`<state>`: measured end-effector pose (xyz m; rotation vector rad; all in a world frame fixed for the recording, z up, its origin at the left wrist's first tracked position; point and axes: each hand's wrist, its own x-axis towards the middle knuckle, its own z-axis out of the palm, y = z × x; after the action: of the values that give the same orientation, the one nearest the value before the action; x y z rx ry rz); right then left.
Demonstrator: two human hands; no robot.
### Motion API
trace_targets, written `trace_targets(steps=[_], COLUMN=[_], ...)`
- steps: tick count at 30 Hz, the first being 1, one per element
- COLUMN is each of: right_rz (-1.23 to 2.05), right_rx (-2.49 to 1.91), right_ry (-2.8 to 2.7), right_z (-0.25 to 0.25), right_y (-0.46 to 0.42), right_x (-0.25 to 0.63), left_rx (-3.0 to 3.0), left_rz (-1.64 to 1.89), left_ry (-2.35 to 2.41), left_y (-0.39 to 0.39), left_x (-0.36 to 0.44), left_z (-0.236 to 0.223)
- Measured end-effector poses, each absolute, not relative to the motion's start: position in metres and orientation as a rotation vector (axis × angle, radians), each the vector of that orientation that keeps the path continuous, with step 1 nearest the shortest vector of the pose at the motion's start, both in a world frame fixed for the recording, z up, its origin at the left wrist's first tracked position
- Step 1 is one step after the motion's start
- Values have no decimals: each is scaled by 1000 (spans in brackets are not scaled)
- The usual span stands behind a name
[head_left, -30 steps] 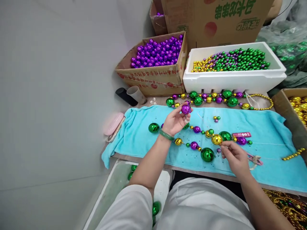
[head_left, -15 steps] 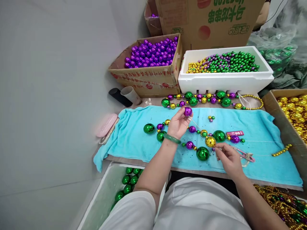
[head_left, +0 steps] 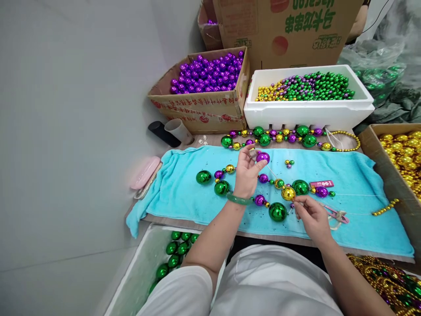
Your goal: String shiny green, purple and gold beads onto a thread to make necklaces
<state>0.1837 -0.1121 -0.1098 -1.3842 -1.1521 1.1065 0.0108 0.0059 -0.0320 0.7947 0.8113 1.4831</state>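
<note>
so the left hand [head_left: 247, 174] has its grip pinched on a purple bead [head_left: 262, 158] mid-frame, thumb against the near side. lower right of that, the right hand [head_left: 312, 219] is pinching right by the gold bead [head_left: 288, 193], which sits just past the fingertips.

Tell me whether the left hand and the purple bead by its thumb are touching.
Touching. The head view shows the thumb of the left hand pressed over the lower edge of the purple bead, with no gap between.
</note>
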Motion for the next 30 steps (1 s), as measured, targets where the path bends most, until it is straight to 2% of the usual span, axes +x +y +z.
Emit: trace_targets(steps=[11, 17, 24, 30], right_rz=[1199, 1154, 875, 843], right_rx=[-1282, -1278, -1338, -1345], right_ry=[-1029, -957, -789, -768], right_z=[-109, -102, -96, -97], right_y=[-104, -99, -97, -99], right_x=[176, 176, 209, 225], left_rx=[940, 1109, 1596, 1758], left_rz=[1464, 1156, 985, 687], left_ry=[816, 709, 1042, 1090], left_y=[-6, -8, 57, 104], left_x=[16, 24, 40, 72], left_z=[-33, -38, -60, -90])
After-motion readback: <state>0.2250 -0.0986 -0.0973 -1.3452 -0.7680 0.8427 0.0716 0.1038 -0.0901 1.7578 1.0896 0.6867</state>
